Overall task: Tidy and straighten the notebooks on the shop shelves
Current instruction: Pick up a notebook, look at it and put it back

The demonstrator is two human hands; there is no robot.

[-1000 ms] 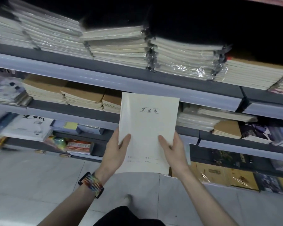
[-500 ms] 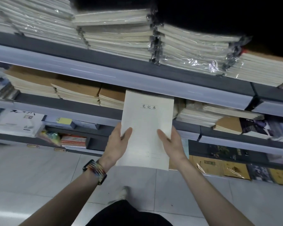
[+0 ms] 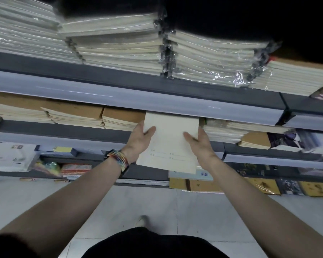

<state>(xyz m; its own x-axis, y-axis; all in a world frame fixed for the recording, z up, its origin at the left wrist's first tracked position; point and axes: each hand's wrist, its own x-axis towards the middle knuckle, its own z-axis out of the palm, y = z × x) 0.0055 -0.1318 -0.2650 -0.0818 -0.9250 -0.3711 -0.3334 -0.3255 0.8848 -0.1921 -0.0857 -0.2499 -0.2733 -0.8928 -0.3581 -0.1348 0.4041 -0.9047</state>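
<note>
A cream notebook (image 3: 169, 142) is held at both side edges. My left hand (image 3: 139, 141) grips its left edge, thumb on the cover; my right hand (image 3: 199, 143) grips the right edge the same way. The notebook's top end is hidden under the pale rail of the shelf above (image 3: 119, 97), in the gap between a brown-covered stack (image 3: 122, 118) on the left and a stack of pale notebooks (image 3: 237, 130) on the right. Its lower half sticks out over the middle shelf's front edge (image 3: 63, 134).
Plastic-wrapped bundles of notebooks (image 3: 203, 60) fill the top shelf. More brown stacks (image 3: 45, 110) lie left on the middle shelf. Lower shelves hold a blue-and-white book (image 3: 203, 175), yellow packs (image 3: 263, 185) and colourful items (image 3: 71, 168). The grey tiled floor (image 3: 138, 200) lies below.
Both hands have pushed the cream notebook up and forward; its top, with the printed title, has gone in under the upper shelf's rail. The view has moved closer to the shelves.
</note>
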